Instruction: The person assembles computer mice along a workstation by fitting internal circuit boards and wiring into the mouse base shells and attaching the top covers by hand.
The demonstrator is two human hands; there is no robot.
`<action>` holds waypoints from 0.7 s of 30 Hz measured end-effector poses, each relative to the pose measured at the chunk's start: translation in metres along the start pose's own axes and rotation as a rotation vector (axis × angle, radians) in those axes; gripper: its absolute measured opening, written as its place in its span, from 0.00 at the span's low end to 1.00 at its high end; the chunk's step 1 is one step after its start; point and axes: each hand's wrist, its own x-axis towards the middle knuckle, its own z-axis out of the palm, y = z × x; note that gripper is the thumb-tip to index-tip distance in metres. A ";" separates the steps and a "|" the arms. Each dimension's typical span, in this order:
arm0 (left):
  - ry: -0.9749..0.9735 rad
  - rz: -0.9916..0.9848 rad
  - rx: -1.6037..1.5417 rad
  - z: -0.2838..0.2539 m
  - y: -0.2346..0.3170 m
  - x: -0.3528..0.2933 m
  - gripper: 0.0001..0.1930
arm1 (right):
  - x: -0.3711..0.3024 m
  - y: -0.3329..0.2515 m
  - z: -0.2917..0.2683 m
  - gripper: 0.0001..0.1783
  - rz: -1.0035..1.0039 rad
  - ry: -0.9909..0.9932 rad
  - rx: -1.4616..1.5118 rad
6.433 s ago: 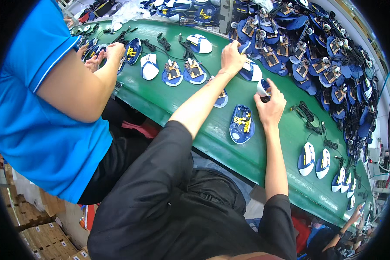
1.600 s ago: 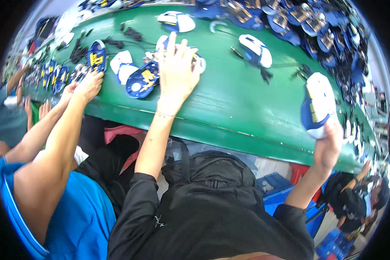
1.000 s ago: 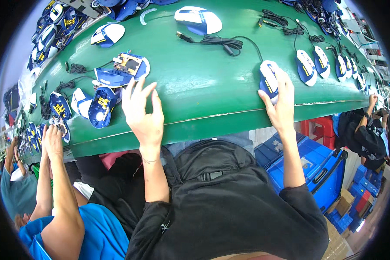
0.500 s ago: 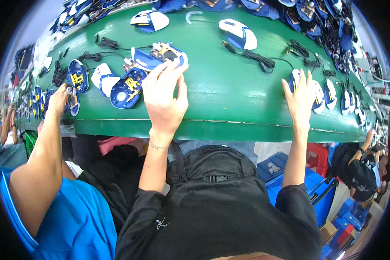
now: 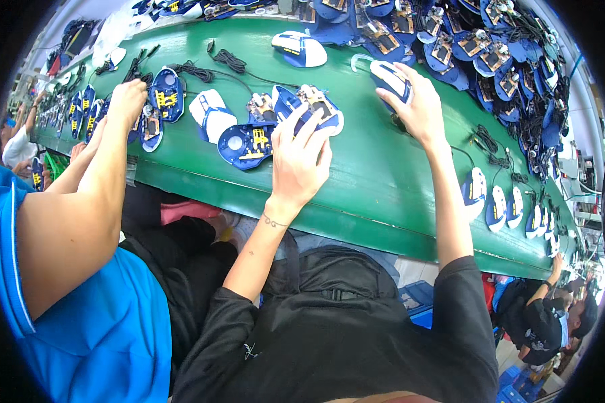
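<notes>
My left hand (image 5: pixel 298 166) is open, its slightly bent fingers resting over a blue mouse shell with a circuit board (image 5: pixel 323 111). Beside it lies an opened blue half shell (image 5: pixel 247 146) with yellow parts inside. A white-and-blue top shell (image 5: pixel 210 115) sits just left of that. My right hand (image 5: pixel 418 107) is closed around a white-and-blue computer mouse (image 5: pixel 388 79) at the far side of the green table, thumb on the near side and fingers over the far side. Its underside and part of its cable are hidden by the hand.
Another mouse (image 5: pixel 299 49) and a pale curved strip (image 5: pixel 361 60) lie at the back. Several mice (image 5: pixel 496 208) line the right. A heap of blue shells with boards (image 5: pixel 444 43) fills the far edge. At left, a co-worker's hand (image 5: pixel 128 101) handles shells.
My right hand has moved from the mice on the right to the mouse farther back and closed on it. My left hand stays at the shell with the board. The view has shifted.
</notes>
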 end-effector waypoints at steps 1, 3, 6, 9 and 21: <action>-0.001 -0.006 -0.004 -0.001 0.000 0.000 0.16 | 0.003 -0.012 -0.002 0.30 -0.007 0.015 -0.001; 0.089 0.000 -0.082 -0.005 0.001 0.006 0.17 | 0.000 -0.029 -0.006 0.30 0.080 0.006 0.173; 0.074 -0.528 -0.711 -0.019 0.026 0.026 0.21 | -0.009 -0.069 -0.008 0.26 0.150 -0.033 0.679; 0.031 -0.703 -1.208 -0.017 0.038 0.035 0.25 | -0.030 -0.099 -0.011 0.28 0.154 -0.126 0.600; 0.031 -0.835 -1.803 -0.017 0.019 0.021 0.23 | -0.055 -0.111 -0.008 0.44 -0.059 -0.111 0.473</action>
